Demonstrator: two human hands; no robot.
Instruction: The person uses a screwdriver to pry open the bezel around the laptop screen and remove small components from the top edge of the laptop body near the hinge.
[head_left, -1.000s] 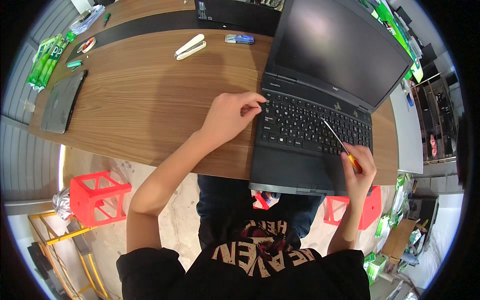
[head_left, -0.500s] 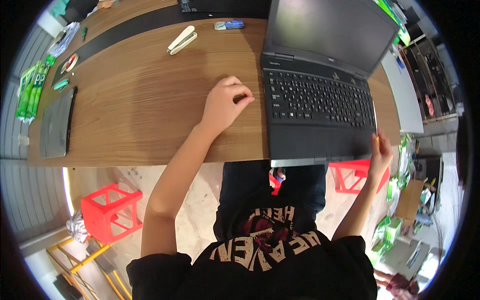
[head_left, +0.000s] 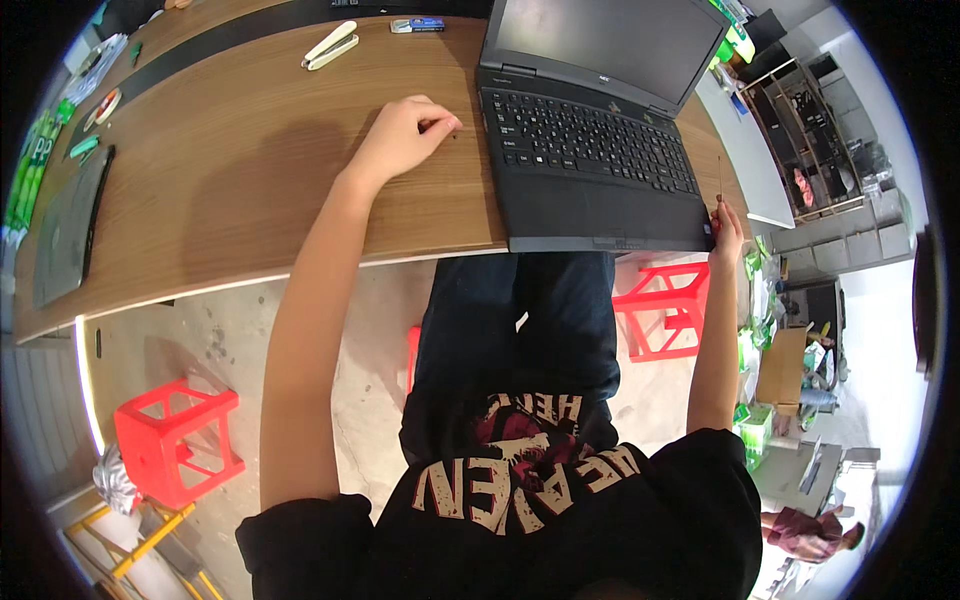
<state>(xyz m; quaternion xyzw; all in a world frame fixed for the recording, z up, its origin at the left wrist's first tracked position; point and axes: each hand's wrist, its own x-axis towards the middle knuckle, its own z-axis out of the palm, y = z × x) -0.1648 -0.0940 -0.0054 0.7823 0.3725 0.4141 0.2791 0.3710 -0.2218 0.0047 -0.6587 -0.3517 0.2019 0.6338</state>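
My left hand (head_left: pixel 405 140) is pinched above the wooden table just left of the open black laptop (head_left: pixel 585 210); whether anything sits between its fingertips is too small to tell. The laptop's dark screen (head_left: pixel 600 45) is tilted back. My right hand (head_left: pixel 727 225) grips a screwdriver (head_left: pixel 720 185) beside the laptop's right front corner, its thin shaft pointing away from me and its handle mostly hidden by my fingers. A white stapler-like tool (head_left: pixel 330 45) and a small blue-labelled pack (head_left: pixel 417 25) lie beyond my left hand.
A closed grey laptop (head_left: pixel 70 225), teal tool (head_left: pixel 84 147), tape roll (head_left: pixel 100 110) and green packs (head_left: pixel 30 170) occupy the wooden table's (head_left: pixel 230 180) left. Red stools (head_left: pixel 175 440) stand below. A metal rack (head_left: pixel 800 140) is at right; another person (head_left: pixel 810 535) is lower right.
My left hand has left the keyboard's left edge for the table beside it. My right hand with the screwdriver has moved from over the keys to beside the laptop's right edge. The view has shifted.
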